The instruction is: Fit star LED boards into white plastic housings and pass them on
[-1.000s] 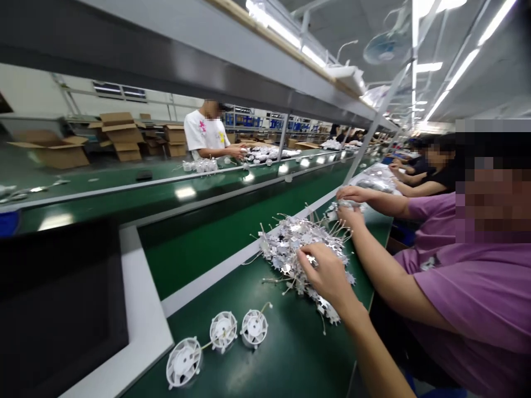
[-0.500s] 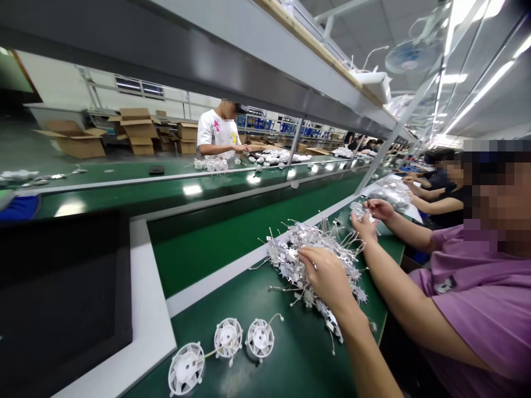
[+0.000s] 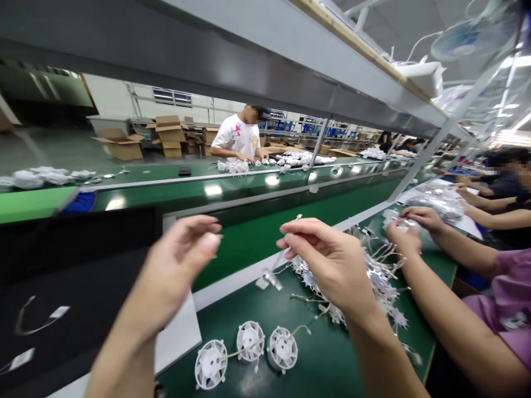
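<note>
Wired metallic piece (image 3: 269,280) is dangling at 6 o'clock from the view's middle, over the edge of the green worktop (image 3: 323,365), its lead (image 3: 279,258) running up to the right hand (image 3: 332,265), whose grip is pinching between thumb and fingertips. The left hand (image 3: 172,273), at 8 o'clock, is holding its grip parted around nothing visible. The step in hand appears to be singling out one piece from the pile (image 3: 379,280) at 4 o'clock; the next move is probably calling for the left grip to steady it. Three white round housings (image 3: 250,341) are sitting near 6 o'clock. White tags (image 3: 60,312) at 8 o'clock are showing no legible writing or brand.
</note>
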Tool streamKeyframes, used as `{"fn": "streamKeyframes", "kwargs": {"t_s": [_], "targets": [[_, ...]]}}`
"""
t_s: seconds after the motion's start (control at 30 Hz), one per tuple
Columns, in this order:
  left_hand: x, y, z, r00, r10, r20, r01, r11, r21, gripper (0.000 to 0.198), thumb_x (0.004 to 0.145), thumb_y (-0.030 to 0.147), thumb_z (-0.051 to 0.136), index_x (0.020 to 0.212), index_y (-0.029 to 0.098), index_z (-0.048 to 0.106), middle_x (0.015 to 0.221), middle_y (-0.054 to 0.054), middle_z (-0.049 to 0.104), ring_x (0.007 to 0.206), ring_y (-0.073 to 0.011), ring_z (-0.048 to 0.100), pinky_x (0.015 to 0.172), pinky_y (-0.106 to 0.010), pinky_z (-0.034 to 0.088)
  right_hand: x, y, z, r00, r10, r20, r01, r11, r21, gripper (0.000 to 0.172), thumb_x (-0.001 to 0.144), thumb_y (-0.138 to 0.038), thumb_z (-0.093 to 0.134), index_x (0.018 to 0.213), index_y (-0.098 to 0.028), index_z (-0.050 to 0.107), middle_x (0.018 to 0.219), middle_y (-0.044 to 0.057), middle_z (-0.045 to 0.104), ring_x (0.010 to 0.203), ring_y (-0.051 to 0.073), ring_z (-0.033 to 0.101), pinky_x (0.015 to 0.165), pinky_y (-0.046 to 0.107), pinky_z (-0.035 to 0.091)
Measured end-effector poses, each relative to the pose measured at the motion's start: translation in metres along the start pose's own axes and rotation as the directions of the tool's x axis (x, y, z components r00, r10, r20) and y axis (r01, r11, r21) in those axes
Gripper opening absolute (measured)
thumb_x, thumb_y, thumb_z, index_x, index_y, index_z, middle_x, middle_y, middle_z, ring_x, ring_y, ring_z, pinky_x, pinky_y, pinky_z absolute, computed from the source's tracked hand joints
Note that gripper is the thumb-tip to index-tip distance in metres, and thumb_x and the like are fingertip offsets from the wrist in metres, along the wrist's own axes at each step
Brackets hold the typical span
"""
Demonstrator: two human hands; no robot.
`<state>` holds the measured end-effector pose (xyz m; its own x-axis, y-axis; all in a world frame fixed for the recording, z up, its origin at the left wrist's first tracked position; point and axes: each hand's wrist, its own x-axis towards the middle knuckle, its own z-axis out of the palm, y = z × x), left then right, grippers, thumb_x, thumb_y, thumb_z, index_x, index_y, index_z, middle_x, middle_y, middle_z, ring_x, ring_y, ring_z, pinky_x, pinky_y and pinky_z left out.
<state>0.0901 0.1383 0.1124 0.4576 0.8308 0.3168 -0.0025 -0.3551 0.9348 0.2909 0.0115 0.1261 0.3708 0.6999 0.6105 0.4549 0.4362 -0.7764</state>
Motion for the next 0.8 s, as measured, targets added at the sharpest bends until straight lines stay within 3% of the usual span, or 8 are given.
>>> {"fn": "streamKeyframes", "kwargs": {"t_s": [0.07, 0.13, 0.23, 0.4, 0.53, 0.67, 0.73, 0.8], "targets": [[0.001, -0.003, 0.013, 0.943, -0.046, 0.329, 0.063, 0.997, -0.039, 0.065, 0.084, 0.055, 0.074, 0.139, 0.027, 0.052, 0.145, -0.009, 0.055, 0.131, -0.0283, 0.055, 0.101, -0.039, 0.054, 0.004, -0.003, 0.013, 0.998, 0.013, 0.062, -0.019, 0.994, 0.106, 0.015, 0.092, -0.013, 0.066, 0.098, -0.023, 0.075, 0.092, -0.002, 0.074, 0.077, 0.012, 0.076, 0.065, 0.019, 0.064], [0.002, -0.007, 0.024, 0.817, -0.113, 0.566, 0.161, 0.986, -0.035, 0.072, 0.082, 0.049, 0.078, 0.145, 0.032, 0.047, 0.15, -0.006, 0.051, 0.138, -0.027, 0.05, 0.111, -0.041, 0.047, 0.007, -0.002, 0.021, 0.997, 0.002, 0.081, -0.015, 0.987, 0.161, 0.014, 0.092, -0.012, 0.065, 0.097, -0.022, 0.074, 0.092, -0.001, 0.073, 0.079, 0.012, 0.076, 0.067, 0.02, 0.065], [0.003, -0.011, 0.03, 0.712, -0.213, 0.67, 0.251, 0.967, 0.04, 0.061, 0.082, 0.047, 0.078, 0.137, 0.03, 0.057, 0.141, -0.005, 0.061, 0.13, -0.0261, 0.057, 0.11, -0.038, 0.048, 0.012, 0.003, 0.022, 0.998, 0.012, 0.068, -0.026, 0.978, 0.206, 0.011, 0.092, -0.012, 0.064, 0.093, -0.02, 0.072, 0.089, -0.001, 0.071, 0.078, 0.012, 0.075, 0.066, 0.02, 0.065], [0.009, -0.022, 0.022, 0.789, -0.315, 0.528, 0.281, 0.948, 0.147, 0.055, 0.079, 0.065, 0.073, 0.117, 0.026, 0.066, 0.113, -0.004, 0.075, 0.109, -0.0279, 0.071, 0.095, -0.033, 0.056, 0.021, 0.016, 0.006, 1.0, 0.015, 0.003, -0.015, 1.0, 0.028, 0.011, 0.094, -0.018, 0.06, 0.096, -0.02, 0.071, 0.095, 0.002, 0.069, 0.085, 0.015, 0.073, 0.071, 0.025, 0.063], [0.015, -0.044, 0.019, 0.817, -0.375, 0.437, 0.352, 0.926, 0.138, 0.062, 0.076, 0.073, 0.071, 0.117, 0.028, 0.065, 0.104, -0.001, 0.078, 0.094, -0.0261, 0.075, 0.089, -0.031, 0.058, 0.023, 0.018, -0.003, 0.994, -0.113, 0.014, 0.107, 0.883, -0.457, 0.022, 0.095, -0.021, 0.058, 0.113, -0.018, 0.07, 0.135, 0.014, 0.058, 0.13, 0.024, 0.055, 0.108, 0.042, 0.049], [0.018, -0.059, 0.021, 0.825, -0.355, 0.439, 0.332, 0.934, 0.131, 0.053, 0.075, 0.07, 0.073, 0.106, 0.028, 0.071, 0.096, 0.0, 0.078, 0.093, -0.0266, 0.075, 0.086, -0.029, 0.059, 0.02, 0.011, 0.001, 0.924, -0.133, 0.359, 0.326, 0.767, -0.552, 0.027, 0.099, -0.021, 0.053, 0.121, -0.018, 0.069, 0.148, 0.011, 0.054, 0.148, 0.023, 0.036, 0.126, 0.049, 0.016], [0.019, -0.061, 0.022, 0.837, -0.326, 0.44, 0.297, 0.945, 0.135, 0.049, 0.073, 0.07, 0.074, 0.098, 0.028, 0.074, 0.092, -0.001, 0.078, 0.09, -0.0271, 0.075, 0.083, -0.029, 0.06, 0.02, 0.009, 0.004, 0.847, -0.064, 0.527, 0.38, 0.766, -0.518, 0.028, 0.101, -0.018, 0.049, 0.12, -0.017, 0.069, 0.136, 0.009, 0.065, 0.141, 0.023, 0.046, 0.127, 0.052, 0.006], [0.018, -0.061, 0.023, 0.865, -0.323, 0.383, 0.281, 0.946, 0.162, 0.053, 0.064, 0.075, 0.076, 0.09, 0.028, 0.075, 0.087, -0.001, 0.077, 0.085, -0.0284, 0.075, 0.079, -0.031, 0.061, 0.023, 0.01, 0.006, 0.774, 0.031, 0.632, 0.36, 0.8, -0.481, 0.03, 0.102, -0.016, 0.045, 0.121, -0.015, 0.068, 0.121, 0.008, 0.073, 0.121, 0.021, 0.063, 0.124, 0.048, 0.019]]}}
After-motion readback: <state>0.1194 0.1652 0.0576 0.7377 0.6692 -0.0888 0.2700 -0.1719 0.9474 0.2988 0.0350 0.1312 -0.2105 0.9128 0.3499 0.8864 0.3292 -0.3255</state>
